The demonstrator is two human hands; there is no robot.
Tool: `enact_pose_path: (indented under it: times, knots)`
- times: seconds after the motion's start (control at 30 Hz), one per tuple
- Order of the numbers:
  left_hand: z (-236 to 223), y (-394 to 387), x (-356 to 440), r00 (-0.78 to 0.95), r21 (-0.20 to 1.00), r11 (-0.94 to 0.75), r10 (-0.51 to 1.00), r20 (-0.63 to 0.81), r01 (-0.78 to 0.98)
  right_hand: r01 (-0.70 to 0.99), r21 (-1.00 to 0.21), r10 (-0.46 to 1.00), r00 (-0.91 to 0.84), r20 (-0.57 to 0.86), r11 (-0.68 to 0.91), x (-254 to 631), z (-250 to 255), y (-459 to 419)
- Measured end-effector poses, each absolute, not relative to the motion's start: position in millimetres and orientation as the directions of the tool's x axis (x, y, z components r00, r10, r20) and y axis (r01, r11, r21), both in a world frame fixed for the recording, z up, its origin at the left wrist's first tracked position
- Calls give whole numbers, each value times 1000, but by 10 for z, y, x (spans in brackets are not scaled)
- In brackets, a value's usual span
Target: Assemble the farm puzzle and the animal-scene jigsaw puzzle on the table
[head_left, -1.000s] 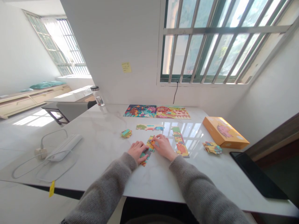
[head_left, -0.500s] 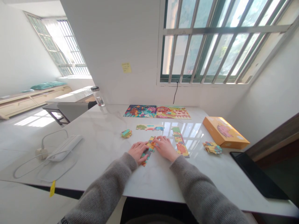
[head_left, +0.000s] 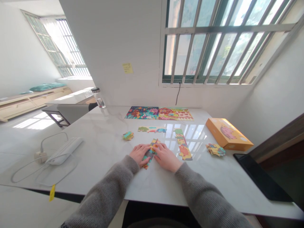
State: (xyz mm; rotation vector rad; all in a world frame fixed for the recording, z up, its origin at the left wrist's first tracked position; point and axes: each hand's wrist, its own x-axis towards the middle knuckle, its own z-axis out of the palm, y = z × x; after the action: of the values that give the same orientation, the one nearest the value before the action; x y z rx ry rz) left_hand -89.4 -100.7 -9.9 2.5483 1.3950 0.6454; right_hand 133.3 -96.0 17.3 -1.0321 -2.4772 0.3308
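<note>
A narrow strip of joined jigsaw pieces lies slanted on the table between my hands. My left hand grips its left side, the thumb laid across the lower part and the fingers bent near the upper part. From the right, my right hand holds the same strip with curled fingers on its edge. Part of the strip is hidden under both hands. Beyond it lies a horizontal row of joined pieces, and to the right an upright column of joined pieces.
Small stacks of loose pieces lie at left and right. Two picture sheets lie at the back. An orange box and a black tablet-like slab are at right; a power strip with cable and a bottle at left.
My right hand has slid a little down along the strip, uncovering more of its upper end. My left hand has stayed nearly where it was.
</note>
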Motion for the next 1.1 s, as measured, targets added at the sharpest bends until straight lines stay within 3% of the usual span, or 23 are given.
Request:
enact_pose_path:
  times: [0.27, 0.53, 1.1]
  knots:
    - [-61, -1032, -1076, 535, 412, -607, 795, 288, 680, 550, -459, 699, -662, 270, 698, 1311, 171, -993]
    - [-73, -1102, -1353, 524, 445, -586, 809, 268, 677, 526, -451, 659, -722, 211, 721, 1163, 132, -888]
    - [-257, -1072, -1725, 370, 392, -484, 867, 334, 782, 471, -455, 581, -804, 131, 755, 684, 159, -598]
